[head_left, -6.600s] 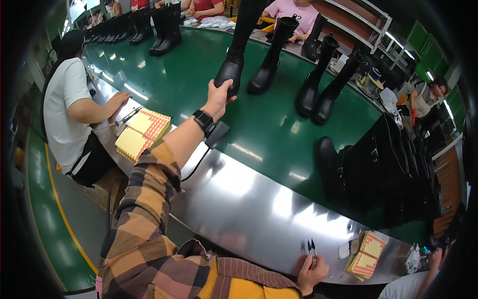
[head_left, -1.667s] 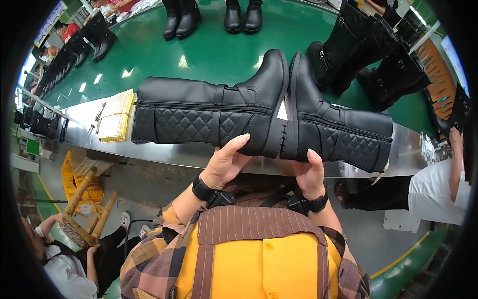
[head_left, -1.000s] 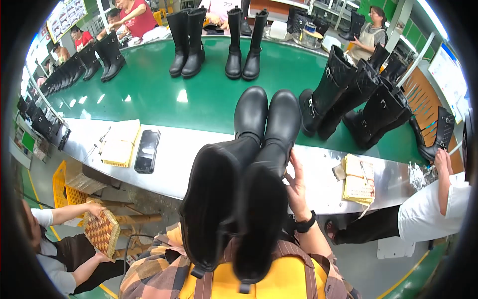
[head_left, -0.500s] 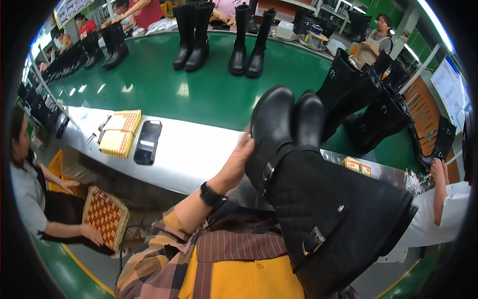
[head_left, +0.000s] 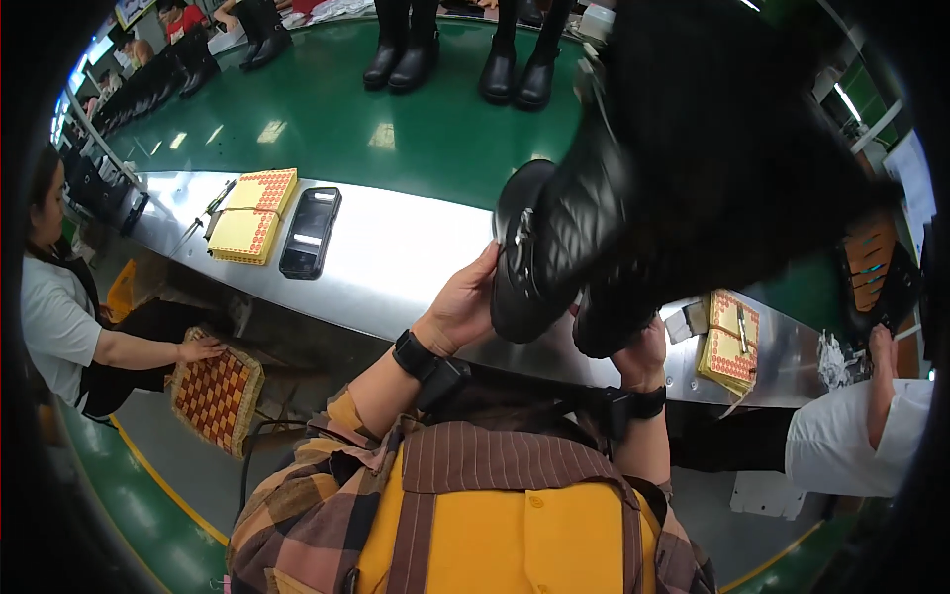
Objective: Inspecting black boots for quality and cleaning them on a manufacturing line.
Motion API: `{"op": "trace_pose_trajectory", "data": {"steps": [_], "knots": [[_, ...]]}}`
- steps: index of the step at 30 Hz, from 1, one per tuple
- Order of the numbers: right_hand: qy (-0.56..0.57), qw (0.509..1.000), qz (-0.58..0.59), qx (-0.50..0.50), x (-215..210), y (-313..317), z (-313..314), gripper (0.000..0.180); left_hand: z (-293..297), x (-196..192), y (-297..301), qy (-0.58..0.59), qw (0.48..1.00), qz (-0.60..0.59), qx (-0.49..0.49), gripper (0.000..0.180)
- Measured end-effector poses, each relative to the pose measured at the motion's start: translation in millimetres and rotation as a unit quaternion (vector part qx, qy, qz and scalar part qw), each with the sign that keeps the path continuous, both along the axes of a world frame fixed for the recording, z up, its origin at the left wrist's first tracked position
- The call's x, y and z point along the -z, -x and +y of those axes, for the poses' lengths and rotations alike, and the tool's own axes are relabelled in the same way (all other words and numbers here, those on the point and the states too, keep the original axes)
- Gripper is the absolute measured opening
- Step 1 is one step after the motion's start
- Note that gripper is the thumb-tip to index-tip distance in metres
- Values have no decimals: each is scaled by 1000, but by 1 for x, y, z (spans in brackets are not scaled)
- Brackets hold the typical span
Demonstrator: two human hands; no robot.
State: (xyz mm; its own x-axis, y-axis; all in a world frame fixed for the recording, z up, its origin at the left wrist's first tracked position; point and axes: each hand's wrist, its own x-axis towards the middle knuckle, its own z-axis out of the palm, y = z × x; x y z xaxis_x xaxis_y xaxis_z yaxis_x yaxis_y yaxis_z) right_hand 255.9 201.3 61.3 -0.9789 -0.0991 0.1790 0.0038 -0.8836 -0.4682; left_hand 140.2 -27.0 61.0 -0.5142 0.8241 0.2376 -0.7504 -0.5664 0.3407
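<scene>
I hold a pair of black boots (head_left: 584,203) in front of me, above the metal ledge's near edge. Quilted panels and a silver buckle show on the nearer one, and their tall shafts lean up and to the right. My left hand (head_left: 463,305) grips the left boot at its foot, thumb against the side and the other fingers hidden. Beneath the other boot's foot is my right hand (head_left: 641,354), closed round it with most fingers out of sight.
More black boots (head_left: 401,54) stand along the green conveyor belt (head_left: 327,129). On the metal ledge (head_left: 396,257) lie a phone (head_left: 311,233), yellow cards (head_left: 247,223) and another card stack (head_left: 730,342). A person (head_left: 74,307) at left touches a woven seat (head_left: 218,396); a white sleeve (head_left: 841,436) is at right.
The boots have swung round: their shafts, low near my body before, now rise to the upper right. My right hand has come into view beneath them. The view has tilted down.
</scene>
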Motion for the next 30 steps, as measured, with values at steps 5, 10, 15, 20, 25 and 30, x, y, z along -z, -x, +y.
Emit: {"op": "trace_pose_trajectory", "data": {"steps": [5, 10, 15, 20, 25, 30], "knots": [[4, 990, -100, 95, 2, -15, -7, 52, -8, 4, -4, 113, 988, -68, -85, 55], [39, 980, -131, 144, 7, -12, -16, 54, -14, 4, -10, 162, 970, -93, -155, 62], [44, 976, -157, 143, 8, -8, -25, 56, -18, 9, -15, 175, 963, -101, -179, 60], [17, 973, -161, 164, 6, -5, -28, 56, -16, 6, -11, 183, 962, -89, -183, 54], [-13, 975, -142, 173, 1, -3, -24, 56, -11, 3, -8, 187, 960, -91, -186, 53], [-81, 974, -134, 164, 7, -13, -30, 57, -12, 14, -13, 144, 971, -65, -178, 60]]}}
